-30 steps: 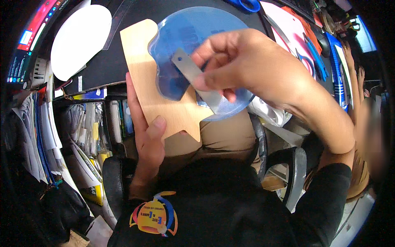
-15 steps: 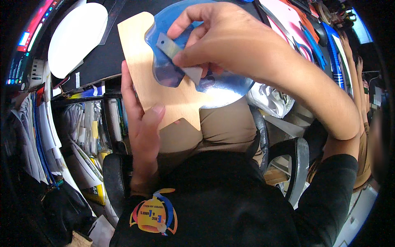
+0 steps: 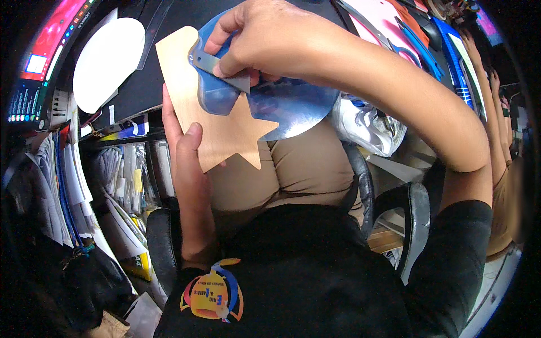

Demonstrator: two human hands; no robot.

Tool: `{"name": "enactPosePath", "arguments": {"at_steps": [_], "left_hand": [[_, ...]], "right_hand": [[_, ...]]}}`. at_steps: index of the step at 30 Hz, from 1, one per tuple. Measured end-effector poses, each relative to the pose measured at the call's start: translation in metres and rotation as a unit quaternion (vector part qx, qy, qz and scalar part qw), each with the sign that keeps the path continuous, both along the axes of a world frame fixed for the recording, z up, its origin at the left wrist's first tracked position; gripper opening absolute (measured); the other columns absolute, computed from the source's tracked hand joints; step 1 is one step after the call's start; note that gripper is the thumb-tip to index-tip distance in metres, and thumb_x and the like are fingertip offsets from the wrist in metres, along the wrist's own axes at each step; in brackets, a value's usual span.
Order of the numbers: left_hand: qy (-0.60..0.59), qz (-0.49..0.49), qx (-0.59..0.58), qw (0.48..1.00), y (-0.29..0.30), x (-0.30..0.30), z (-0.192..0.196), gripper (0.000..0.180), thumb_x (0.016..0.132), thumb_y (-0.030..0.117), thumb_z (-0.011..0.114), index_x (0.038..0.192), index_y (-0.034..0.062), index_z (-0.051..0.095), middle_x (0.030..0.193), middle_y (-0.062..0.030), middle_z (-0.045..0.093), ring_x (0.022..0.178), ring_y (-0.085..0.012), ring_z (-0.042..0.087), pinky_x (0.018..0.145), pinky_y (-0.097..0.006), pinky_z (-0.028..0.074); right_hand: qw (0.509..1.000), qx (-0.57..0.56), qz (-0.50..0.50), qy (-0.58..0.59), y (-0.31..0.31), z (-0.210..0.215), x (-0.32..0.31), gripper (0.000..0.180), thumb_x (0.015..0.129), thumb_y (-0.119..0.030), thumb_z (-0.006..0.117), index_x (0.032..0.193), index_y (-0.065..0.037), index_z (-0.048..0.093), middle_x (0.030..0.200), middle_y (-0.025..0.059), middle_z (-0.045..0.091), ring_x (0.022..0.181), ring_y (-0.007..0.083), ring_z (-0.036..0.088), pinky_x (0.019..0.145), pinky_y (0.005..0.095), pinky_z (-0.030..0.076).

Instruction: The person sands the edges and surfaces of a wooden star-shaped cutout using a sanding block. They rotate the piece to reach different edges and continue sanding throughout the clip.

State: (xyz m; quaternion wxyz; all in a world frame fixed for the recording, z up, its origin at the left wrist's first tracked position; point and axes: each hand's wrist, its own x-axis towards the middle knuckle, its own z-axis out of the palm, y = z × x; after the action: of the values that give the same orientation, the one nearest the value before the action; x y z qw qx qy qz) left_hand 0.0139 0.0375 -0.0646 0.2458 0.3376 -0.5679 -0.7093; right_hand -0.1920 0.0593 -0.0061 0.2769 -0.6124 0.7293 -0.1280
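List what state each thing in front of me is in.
Wooden board: gripped by left hand
Metal strip: pinched in right hand
Blue disc: partly hidden
Plastic bag: crumpled
White sheet: untouched
Screen: lit
Scissors: open or shut, unclear

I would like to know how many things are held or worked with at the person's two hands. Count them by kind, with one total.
Wooden board with a star-shaped part: 1
Blue round sheet: 1
Metal strip: 1
Total: 3
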Motion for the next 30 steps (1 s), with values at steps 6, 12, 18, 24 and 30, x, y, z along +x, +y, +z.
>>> {"name": "enactPosePath", "arguments": {"at_steps": [6,12,18,24,30], "left_hand": [[0.021,0.035,-0.009,0.999,0.007,-0.004,0.001,0.079,0.089,0.019,0.046,0.161,0.0085,0.017,0.149,-0.0209,0.043,0.127,-0.0297,0.056,0.100,-0.037,0.049],[0.022,0.070,-0.035,0.997,-0.006,-0.006,0.013,0.068,0.096,0.017,0.050,0.159,0.0040,0.024,0.122,-0.0123,0.058,0.109,-0.0198,0.059,0.094,-0.032,0.046],[0.011,0.051,-0.054,0.997,-0.018,-0.011,0.016,0.062,0.099,0.016,0.049,0.157,0.0045,0.030,0.121,-0.0124,0.058,0.107,-0.0178,0.059,0.094,-0.030,0.045],[0.007,0.019,-0.062,0.998,-0.018,-0.013,0.016,0.061,0.099,0.015,0.046,0.157,0.0046,0.028,0.142,-0.0198,0.050,0.122,-0.0230,0.056,0.104,-0.034,0.043],[-0.006,0.026,-0.096,0.995,-0.019,-0.015,0.014,0.060,0.099,0.015,0.045,0.156,0.0038,0.029,0.142,-0.0191,0.050,0.122,-0.0232,0.057,0.103,-0.034,0.044]], "right_hand": [[0.991,0.013,0.067,0.115,-0.016,-0.010,-0.003,0.024,0.086,-0.028,0.061,0.093,-0.012,0.078,0.084,0.0035,0.076,0.070,0.0174,0.072,0.069,0.0354,0.057],[0.988,-0.003,-0.098,-0.116,0.008,0.001,0.001,0.020,0.088,-0.024,0.062,0.095,-0.012,0.077,0.081,0.0066,0.076,0.067,0.0169,0.071,0.064,0.0335,0.057],[0.955,-0.030,-0.178,-0.237,0.038,0.013,0.005,0.020,0.087,-0.017,0.065,0.102,-0.007,0.074,0.079,0.0071,0.074,0.064,0.0146,0.070,0.059,0.0305,0.056],[0.987,0.098,-0.032,-0.125,0.010,0.008,0.007,0.024,0.092,-0.019,0.057,0.104,-0.010,0.076,0.089,0.0053,0.076,0.072,0.0145,0.073,0.069,0.0327,0.057],[0.980,0.131,0.148,-0.002,-0.013,-0.006,0.001,0.029,0.096,-0.019,0.051,0.106,-0.012,0.076,0.099,0.0044,0.078,0.080,0.0146,0.075,0.078,0.0347,0.058]]}}
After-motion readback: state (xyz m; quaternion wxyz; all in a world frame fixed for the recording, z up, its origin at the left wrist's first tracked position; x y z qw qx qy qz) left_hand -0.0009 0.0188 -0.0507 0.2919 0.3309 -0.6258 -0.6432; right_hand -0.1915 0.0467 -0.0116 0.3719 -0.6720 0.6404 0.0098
